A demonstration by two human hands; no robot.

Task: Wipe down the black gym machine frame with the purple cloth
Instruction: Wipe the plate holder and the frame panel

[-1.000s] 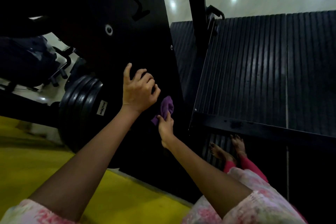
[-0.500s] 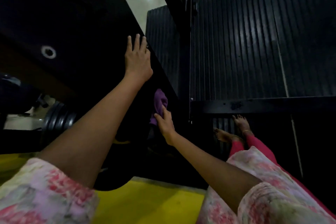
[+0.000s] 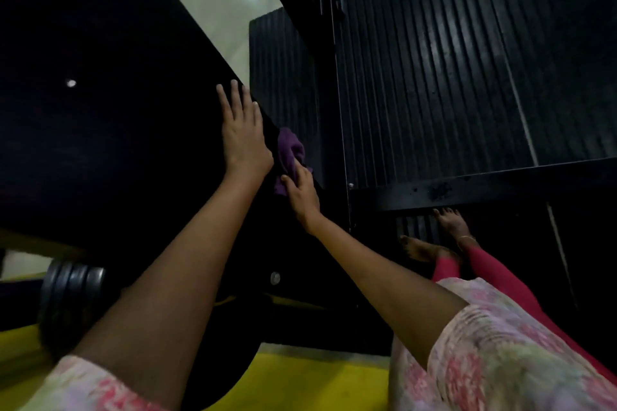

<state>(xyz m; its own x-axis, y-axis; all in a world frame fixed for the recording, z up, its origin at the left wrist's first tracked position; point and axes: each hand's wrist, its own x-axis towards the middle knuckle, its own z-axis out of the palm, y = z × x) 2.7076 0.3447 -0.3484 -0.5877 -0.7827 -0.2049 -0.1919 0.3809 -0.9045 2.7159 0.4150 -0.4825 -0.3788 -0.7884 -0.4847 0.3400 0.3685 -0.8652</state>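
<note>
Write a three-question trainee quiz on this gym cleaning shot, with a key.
1. True or false: the left hand lies flat with straight fingers on the black frame.
2. Which hand holds the purple cloth? A) left B) right C) both
3. Fill in: the stacked weight plates sit at the lower ____ of the view.

Key: 1 true. 2 B, the right hand presses the cloth to the frame's edge. 3 left.
</note>
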